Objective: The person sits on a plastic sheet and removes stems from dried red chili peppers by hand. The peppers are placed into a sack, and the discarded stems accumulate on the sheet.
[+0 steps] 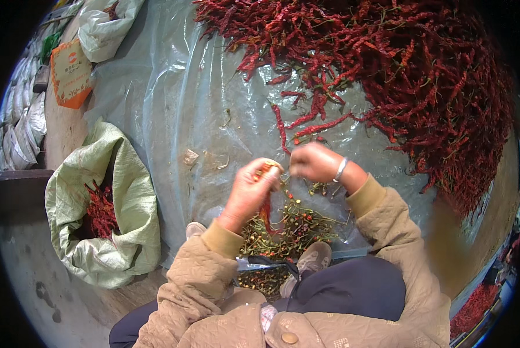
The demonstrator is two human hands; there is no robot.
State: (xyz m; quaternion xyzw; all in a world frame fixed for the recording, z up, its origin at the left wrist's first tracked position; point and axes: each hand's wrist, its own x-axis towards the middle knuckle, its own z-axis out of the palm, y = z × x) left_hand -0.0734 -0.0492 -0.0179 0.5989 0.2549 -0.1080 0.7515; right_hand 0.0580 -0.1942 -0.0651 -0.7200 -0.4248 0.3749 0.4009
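My left hand (255, 185) is closed around a dried red chili pepper (265, 213), whose body hangs below the fingers; something orange-yellow shows between the fingertips. Close beside it on the right is my right hand (316, 163), blurred, with a metal bangle at the wrist; whether it holds anything is unclear. Loose red chilies (278, 124) lie just beyond the hands on a clear plastic sheet (190, 108). Under the hands is a heap of green chili stems and caps (292, 230). A large pile of dried red chilies (408, 74) fills the upper right.
An open pale-green woven sack (140, 209) with red chilies (101, 211) inside stands at the left. Beyond it are an orange-and-white printed bag (71, 74) and a white plastic sack (105, 35). Silvery sacks (21, 135) line the far left. More chilies (475, 309) lie at the lower right.
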